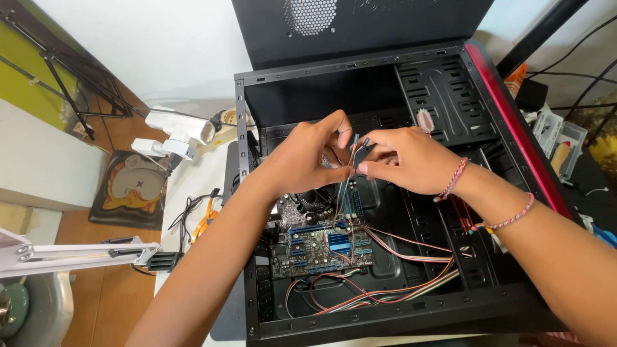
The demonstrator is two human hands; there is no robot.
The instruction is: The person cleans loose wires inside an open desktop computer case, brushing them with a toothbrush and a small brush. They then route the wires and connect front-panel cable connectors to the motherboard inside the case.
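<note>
A white worktop (pixel 193 177) carries an open black computer case (pixel 385 308) lying on its side, with a wooden floor to the left of the case. Inside the case, a motherboard (pixel 321 247) sits in the lower left part, and bundles of coloured wires (pixel 398 257) run from it across the case floor toward the right wall. Left of the case lie orange-handled pliers (pixel 205 218) and a white lamp arm (pixel 77 254); a second white fixture (pixel 177 132) stands further back on the same side. To the right of the case, one clear plastic box (pixel 565 144) rests near black cables.

Two hands meet above the middle of the case, over the motherboard. The left hand (pixel 305 157) has thumb and fingers pinched together on thin wires that rise from the board. The right hand (pixel 405 160) is closed on a small black connector (pixel 360 149) at the top of those wires, just beside the left fingertips. Two braided bracelets (pixel 453 180) circle the right wrist and forearm. The forearms cover the case's lower middle part.
</note>
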